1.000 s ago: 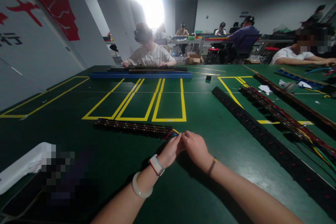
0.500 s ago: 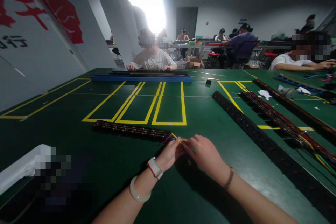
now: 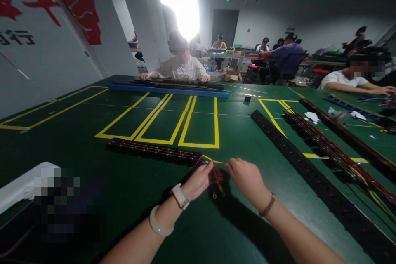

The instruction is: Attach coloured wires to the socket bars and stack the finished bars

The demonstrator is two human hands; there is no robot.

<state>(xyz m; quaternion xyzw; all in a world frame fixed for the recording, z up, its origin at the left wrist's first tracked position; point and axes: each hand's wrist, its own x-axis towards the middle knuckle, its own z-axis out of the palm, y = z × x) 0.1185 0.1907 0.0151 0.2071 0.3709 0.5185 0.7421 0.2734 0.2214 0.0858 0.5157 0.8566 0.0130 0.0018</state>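
Several coloured wires (image 3: 218,176) come out of the right end of a long black strip (image 3: 154,150) that has metal rails along its top. My left hand (image 3: 199,180) is closed on these wires close to the strip's end. Blue and yellow wires with ring terminals (image 3: 214,195) hang down below its fingers. My right hand (image 3: 247,177) is closed in a pinch on a yellow wire (image 3: 220,163), drawn out to the right between the two hands. A pink wire (image 3: 195,161) loops at the strip's end.
On the right lie a long black socket strip (image 3: 297,152) and a strip with red wires (image 3: 321,144). Across the green table (image 3: 77,152), a person (image 3: 185,64) sits behind a blue channel (image 3: 170,90). A pale object (image 3: 27,185), partly blurred, lies at left.
My right hand has moved right, away from my left, and the yellow wire now stretches between them. More wire ends with ring terminals show below my left hand.
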